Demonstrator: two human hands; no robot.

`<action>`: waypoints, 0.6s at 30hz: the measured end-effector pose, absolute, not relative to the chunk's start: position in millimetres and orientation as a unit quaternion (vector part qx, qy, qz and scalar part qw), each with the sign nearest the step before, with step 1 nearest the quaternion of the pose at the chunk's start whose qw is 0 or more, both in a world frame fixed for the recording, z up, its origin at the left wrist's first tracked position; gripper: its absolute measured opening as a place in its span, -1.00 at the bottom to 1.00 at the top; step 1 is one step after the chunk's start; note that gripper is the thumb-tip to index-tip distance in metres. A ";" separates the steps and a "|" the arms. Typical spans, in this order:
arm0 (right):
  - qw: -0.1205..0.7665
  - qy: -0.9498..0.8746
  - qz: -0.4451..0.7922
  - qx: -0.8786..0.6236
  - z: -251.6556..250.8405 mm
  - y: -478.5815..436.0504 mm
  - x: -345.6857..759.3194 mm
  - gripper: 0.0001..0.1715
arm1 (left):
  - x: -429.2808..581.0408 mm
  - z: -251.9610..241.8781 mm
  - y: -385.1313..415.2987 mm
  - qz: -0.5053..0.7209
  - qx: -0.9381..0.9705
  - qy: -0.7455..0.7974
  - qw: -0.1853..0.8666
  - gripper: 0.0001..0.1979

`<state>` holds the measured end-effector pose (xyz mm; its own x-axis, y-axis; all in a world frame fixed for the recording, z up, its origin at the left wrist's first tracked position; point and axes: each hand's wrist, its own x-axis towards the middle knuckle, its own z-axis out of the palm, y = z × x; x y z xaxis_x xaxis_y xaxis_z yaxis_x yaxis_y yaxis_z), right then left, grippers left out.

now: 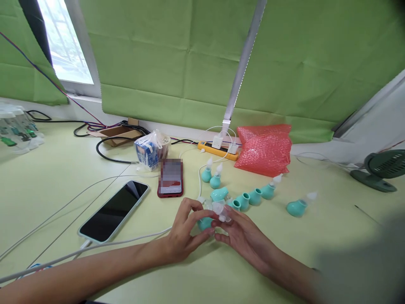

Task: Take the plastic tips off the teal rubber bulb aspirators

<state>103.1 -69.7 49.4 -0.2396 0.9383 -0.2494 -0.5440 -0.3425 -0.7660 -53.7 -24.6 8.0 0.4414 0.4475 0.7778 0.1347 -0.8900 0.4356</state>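
My left hand (187, 231) and my right hand (243, 234) meet over the table, fingers curled in. A small translucent plastic nozzle piece (220, 210) is pinched between their fingertips. A teal rubber bulb (205, 223) shows between my left index finger and thumb; whether they touch it, I cannot tell. Right behind the hands, another teal bulb (219, 194) lies on its side. Open-necked teal bulbs (255, 196) stand in a slanting row. Bulbs with white tips fitted include one upright (215, 180), one at the row's end (268, 191) and one lying at right (296, 208).
A black-screened phone (114, 211) on a white cable lies left, a red-cased phone (171, 178) behind it. Farther back are a wrapped tissue pack (148, 151), a yellow power strip (207, 147) and a red bubble-wrap bag (264, 150). A green fan (381, 169) stands right.
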 end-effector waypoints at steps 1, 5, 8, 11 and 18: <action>0.514 -0.293 0.724 -0.355 48.4 -71.4 101.0 -0.76 | -53.8 8.0 -24.7 0.489 0.842 0.174 0.149 -0.71; 0.526 -0.359 0.674 -0.375 40.0 -75.4 94.1 -0.71 | -51.9 7.4 -24.9 0.463 0.852 0.198 0.144 -0.84; 0.522 -0.410 0.633 -0.398 28.0 -74.1 91.7 -0.65 | -50.4 6.9 -24.1 0.457 0.846 0.214 0.172 -0.94; 0.523 -0.443 0.600 -0.412 14.4 -70.1 91.8 -0.61 | -49.5 7.8 -23.1 0.456 0.843 0.209 0.194 -0.95; 0.502 -0.439 0.589 -0.457 -2.6 -64.9 95.6 -0.55 | -49.2 7.3 -22.0 0.470 0.857 0.169 0.125 -0.81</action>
